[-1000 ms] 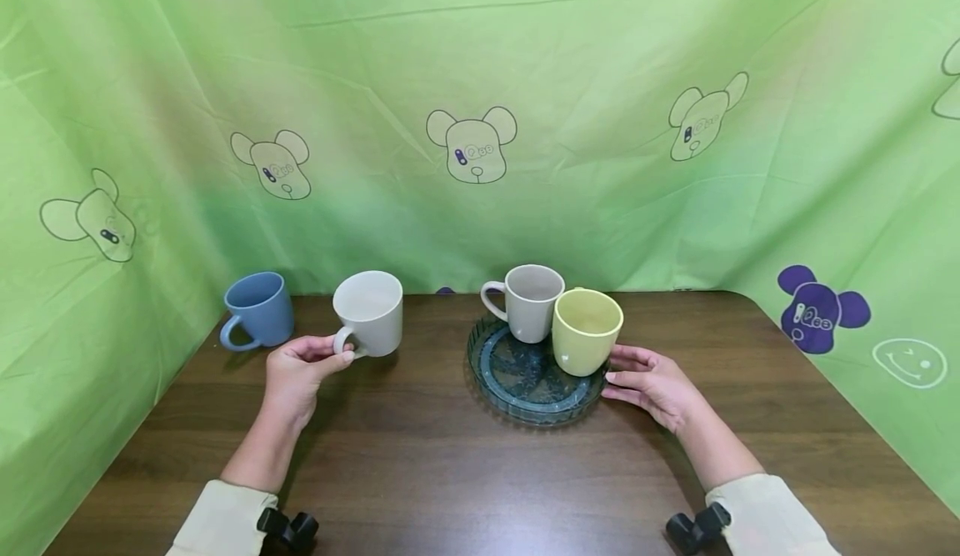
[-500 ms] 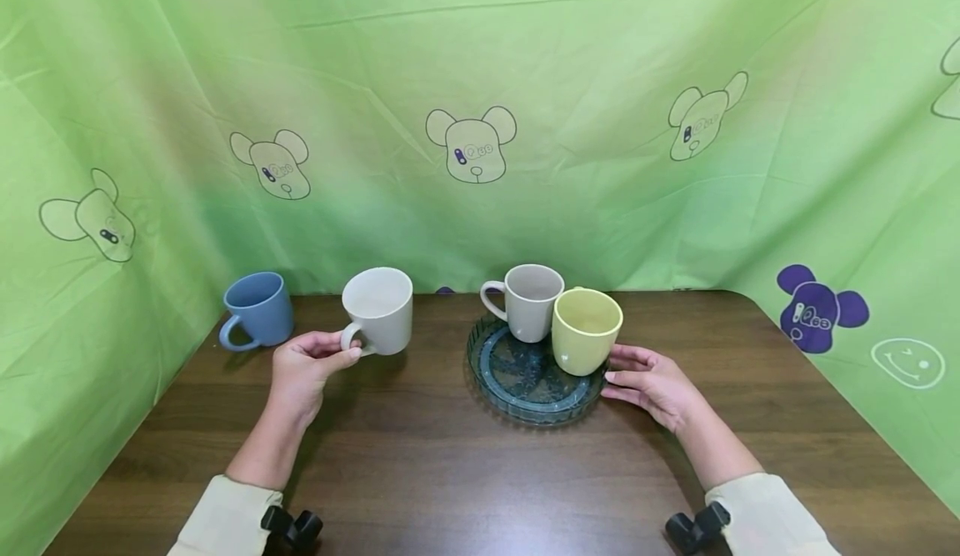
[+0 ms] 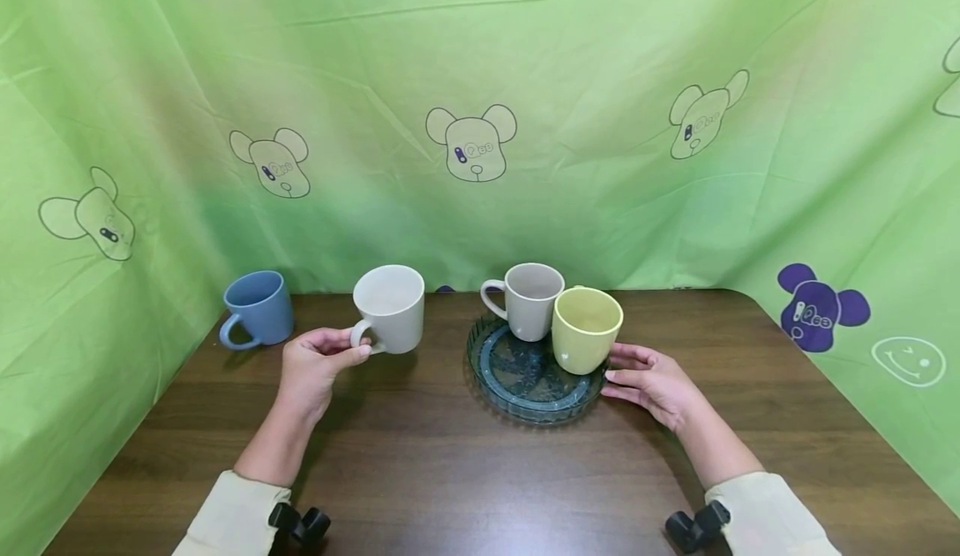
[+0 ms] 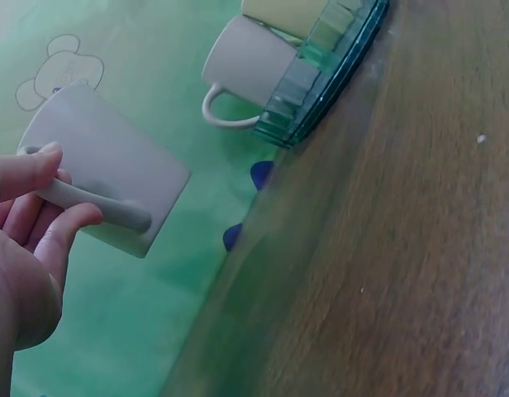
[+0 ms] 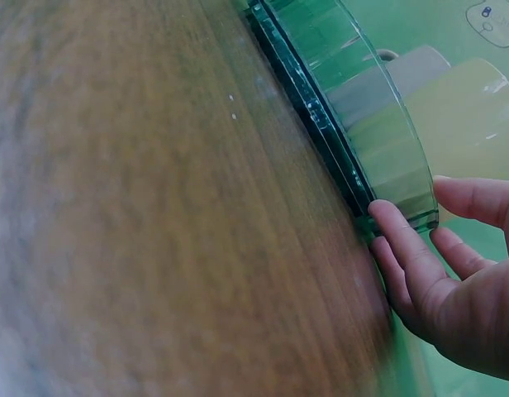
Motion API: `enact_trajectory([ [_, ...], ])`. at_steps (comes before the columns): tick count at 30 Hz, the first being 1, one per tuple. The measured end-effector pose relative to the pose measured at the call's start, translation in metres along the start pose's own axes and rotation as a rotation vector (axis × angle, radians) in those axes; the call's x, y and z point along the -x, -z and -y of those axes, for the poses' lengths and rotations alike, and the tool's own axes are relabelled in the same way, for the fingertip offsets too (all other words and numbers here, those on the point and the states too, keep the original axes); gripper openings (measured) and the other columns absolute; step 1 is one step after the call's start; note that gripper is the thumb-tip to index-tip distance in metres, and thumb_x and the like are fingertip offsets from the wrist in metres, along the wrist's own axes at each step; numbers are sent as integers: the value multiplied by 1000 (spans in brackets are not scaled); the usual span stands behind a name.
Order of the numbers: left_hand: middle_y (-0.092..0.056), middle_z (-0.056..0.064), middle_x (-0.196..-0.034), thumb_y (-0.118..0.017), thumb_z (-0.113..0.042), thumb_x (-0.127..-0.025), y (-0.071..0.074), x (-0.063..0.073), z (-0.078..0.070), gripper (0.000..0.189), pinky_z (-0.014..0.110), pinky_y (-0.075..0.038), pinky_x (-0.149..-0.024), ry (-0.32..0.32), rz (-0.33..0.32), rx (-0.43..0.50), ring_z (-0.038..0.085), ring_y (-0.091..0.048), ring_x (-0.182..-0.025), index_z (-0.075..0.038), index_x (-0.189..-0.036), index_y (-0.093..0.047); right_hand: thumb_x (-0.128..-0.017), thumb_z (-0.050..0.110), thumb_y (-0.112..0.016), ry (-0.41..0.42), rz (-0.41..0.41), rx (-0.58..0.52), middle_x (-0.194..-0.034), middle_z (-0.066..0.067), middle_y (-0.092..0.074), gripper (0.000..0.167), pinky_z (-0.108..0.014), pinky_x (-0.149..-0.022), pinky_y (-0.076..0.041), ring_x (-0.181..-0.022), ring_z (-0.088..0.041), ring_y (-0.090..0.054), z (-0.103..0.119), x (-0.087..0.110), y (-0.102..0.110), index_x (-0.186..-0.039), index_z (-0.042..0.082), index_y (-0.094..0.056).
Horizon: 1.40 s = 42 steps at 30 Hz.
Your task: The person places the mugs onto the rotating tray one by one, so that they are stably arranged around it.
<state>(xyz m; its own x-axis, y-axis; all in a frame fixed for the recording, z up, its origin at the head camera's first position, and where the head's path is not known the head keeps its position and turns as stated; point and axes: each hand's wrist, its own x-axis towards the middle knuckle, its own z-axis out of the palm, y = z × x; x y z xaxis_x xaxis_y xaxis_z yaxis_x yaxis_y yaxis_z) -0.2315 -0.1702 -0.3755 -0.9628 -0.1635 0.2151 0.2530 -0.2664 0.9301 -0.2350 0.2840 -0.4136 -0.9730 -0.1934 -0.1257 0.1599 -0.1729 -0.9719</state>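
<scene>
Fingers [image 3: 351,358] of your left hand [image 3: 309,373], in the head view, pinch the handle [image 3: 360,333] of the white mug [image 3: 392,313], left of centre in the frame. Note that gripping at the handle leaves the mug's mouth unobstructed and should help hold it near upright. Your right hand [image 3: 658,389], right of centre, rests extended, unclenched fingers against the edge of the green tray [image 3: 534,413]; this contact presumably steadies the tray. On the tray, the grey mug [image 3: 529,310] stands toward the back and the yellow mug [image 3: 585,335] at the right, partly in front of it, so their weight likely sits near your steadying side. The blue mug [image 3: 261,310] stands on the worktop [image 3: 465,473] at far left.

Left wrist view: at the left of the frame, your fingers lie on both sides of the handle. The white mug's base shows against the green backdrop [image 4: 139,322], so the mug appears lifted off the worktop.

Right wrist view: at lower right, your fingertips meet the tray near its rim and near its base, a spread likely to resist tipping. Both mugs stand behind the transparent wall, which should retain them.
</scene>
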Motion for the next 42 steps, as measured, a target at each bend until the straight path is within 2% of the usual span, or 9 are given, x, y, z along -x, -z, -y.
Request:
enact_trajectory([
  [8,-73,2,-72,-75,23,-67,-7,0,1,41,26,-59,-67,18,35,-13,12,-71,-69,-17,-75,-76,-88,-15,-56,-3,-1,-1,-123,-17,-41,64,-43,-87,-56,-99,-18,-62,0,2,0,-143,-16,-23],
  [16,-73,3,-73,-79,18,-67,-11,-2,1,35,27,-59,-69,41,51,-23,13,-71,-70,-15,-78,-76,-89,-15,-56,4,4,5,-122,-16,-42,61,-42,-87,-56,-99,-18,-62,0,1,2,-142,-14,-27],
  [24,-73,4,-74,-74,23,-68,-20,-1,-1,37,28,-59,-67,49,67,-10,14,-71,-70,-14,-76,-75,-88,-15,-56,7,9,1,-119,-13,-46,57,-42,-86,-56,-99,-18,-63,0,0,3,-140,-13,-31],
  [32,-72,3,-72,-71,24,-69,-28,-1,-2,41,27,-59,-66,25,102,-19,13,-71,-69,-16,-76,-76,-89,-15,-55,8,11,11,-121,-14,-45,61,-41,-86,-56,-99,-18,-62,-1,-1,3,-142,-15,-25],
  [42,-72,6,-72,-72,24,-69,-39,-2,-1,35,29,-60,-65,51,82,-20,15,-71,-69,-10,-78,-75,-89,-15,-56,8,13,9,-120,-13,-45,59,-41,-86,-56,-99,-17,-62,-1,-2,2,-141,-14,-28],
])
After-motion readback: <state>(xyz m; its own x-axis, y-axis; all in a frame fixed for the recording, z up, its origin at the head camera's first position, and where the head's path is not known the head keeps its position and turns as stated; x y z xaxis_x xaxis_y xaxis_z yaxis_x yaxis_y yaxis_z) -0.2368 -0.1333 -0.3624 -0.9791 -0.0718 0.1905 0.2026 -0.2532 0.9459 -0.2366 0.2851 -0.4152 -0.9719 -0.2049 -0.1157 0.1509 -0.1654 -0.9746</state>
